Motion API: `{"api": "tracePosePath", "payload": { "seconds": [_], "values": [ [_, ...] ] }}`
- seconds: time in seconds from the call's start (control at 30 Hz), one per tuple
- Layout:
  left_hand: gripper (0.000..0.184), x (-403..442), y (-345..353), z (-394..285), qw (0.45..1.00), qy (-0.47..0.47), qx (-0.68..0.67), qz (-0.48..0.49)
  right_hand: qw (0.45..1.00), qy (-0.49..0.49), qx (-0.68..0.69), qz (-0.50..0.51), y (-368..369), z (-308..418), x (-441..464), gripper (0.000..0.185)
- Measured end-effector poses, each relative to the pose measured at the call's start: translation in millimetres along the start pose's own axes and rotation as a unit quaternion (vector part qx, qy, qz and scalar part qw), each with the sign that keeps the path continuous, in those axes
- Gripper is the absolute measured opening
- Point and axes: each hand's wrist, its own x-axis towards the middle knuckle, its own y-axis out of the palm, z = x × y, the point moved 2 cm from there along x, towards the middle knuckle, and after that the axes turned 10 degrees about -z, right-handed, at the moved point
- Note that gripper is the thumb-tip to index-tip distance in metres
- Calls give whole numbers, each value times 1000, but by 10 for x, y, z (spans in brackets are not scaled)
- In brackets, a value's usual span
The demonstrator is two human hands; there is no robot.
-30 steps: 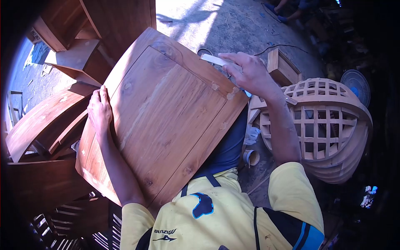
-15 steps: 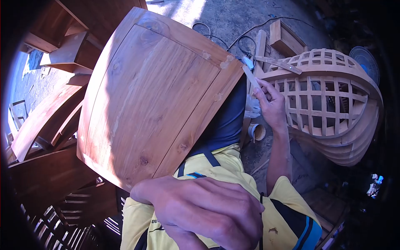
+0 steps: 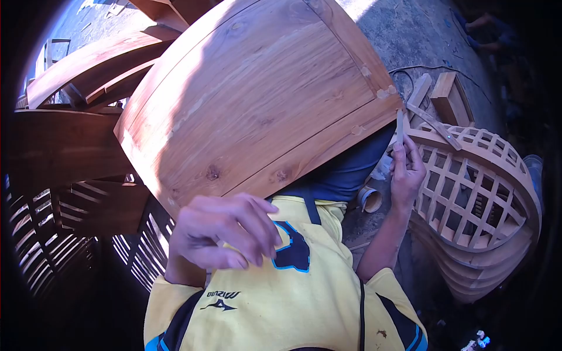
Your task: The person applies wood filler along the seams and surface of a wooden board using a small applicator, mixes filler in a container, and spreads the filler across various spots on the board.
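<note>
A large wooden panel [image 3: 257, 105] with an inset board and a frame border lies tilted across my lap. Pale patches of filler show near its right corner and along its near border. Pinched in the fingers of my right hand [image 3: 408, 169] is a thin pale flat stick [image 3: 400, 127], its upper end beside the panel's right corner. My left hand [image 3: 225, 231] hovers over my shirt, close to the panel's near edge. Its fingers are loosely bent and apart, with nothing visible in them.
To the right stands a curved wooden lattice frame [image 3: 468, 193], with a small wooden box [image 3: 451, 99] beyond it. A round container [image 3: 369, 199] sits on the floor by my right forearm. Curved wooden pieces [image 3: 93, 55] and slatted furniture [image 3: 140, 251] crowd the left side.
The view has shifted, so the panel sits higher and further right. My left hand has moved from close in front of the camera toward the panel's near edge. My right hand keeps the stick.
</note>
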Motion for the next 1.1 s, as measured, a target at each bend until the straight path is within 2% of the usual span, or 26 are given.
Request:
{"api": "tracePosePath", "payload": {
  "seconds": [0.03, 0.07, 0.1, 0.17, 0.23, 0.27, 0.3, 0.37, 0.43, 0.47, 0.5, 0.57, 0.63, 0.77, 0.83, 0.87, 0.97, 1.1],
  "values": [
    [16, -272, -283, -4, 963, 18, 142, -230, 1000, 6, -5, 20, 21, -40, 6, 37],
    [20, -569, -665, -3, 862, 22, 314, -399, 1000, 4, 22, 1, 17, -89, 60, 36],
    [24, -940, -1030, -1, 725, -8, 443, -527, 999, 3, 49, -19, 20, -129, 96, 36],
    [29, -1857, -1553, 62, 540, -42, 545, -640, 999, -5, 33, -21, 82, -124, 156, 37],
    [41, -2600, -1671, 324, 471, -147, 573, -655, 995, -5, 88, -41, 112, -129, 211, 39],
    [49, -2805, -1599, 473, 525, -211, 471, -677, 995, -4, 96, -34, 138, -119, 220, 41],
    [56, -2750, -1410, 565, 617, -231, 261, -706, 995, -6, 94, -32, 163, -33, 192, 41],
    [61, -2998, -1411, 980, 623, -179, 219, -729, 996, -74, 20, 37, 261, 240, 93, 43],
    [64, -2673, -1293, 877, 635, -159, 165, -738, 991, -116, -4, 63, 295, 359, -8, 42],
    [68, -2460, -1277, 726, 643, -141, 119, -743, 981, -157, -29, 111, 326, 452, -58, 40],
    [68, -2331, -1334, 555, 639, -139, 116, -748, 966, -195, -54, 161, 367, 538, -106, 39],
    [70, -2089, -1464, 303, 680, -173, 163, -694, 945, -237, -84, 209, 413, 692, -150, 40],
    [70, -1907, -1633, 158, 679, -198, 163, -687, 870, -374, -84, 310, 543, 870, -286, 45],
    [71, -1534, -1758, 125, 693, -222, 177, -663, 843, -386, -146, 344, 622, 1061, -456, 51],
    [61, -1673, -1944, 226, 693, -213, 227, -651, 843, -393, -171, 324, 588, 1040, -475, 49],
    [50, -1784, -2038, 280, 697, -208, 250, -640, 835, -388, -200, 334, 572, 1025, -513, 47],
    [41, -1918, -2096, 389, 712, -217, 266, -613, 813, -390, -248, 356, 591, 991, -632, 44],
    [36, -1831, -1988, 391, 702, -192, 255, -636, 792, -403, -263, 376, 736, 967, -712, 47]
  ]
}}
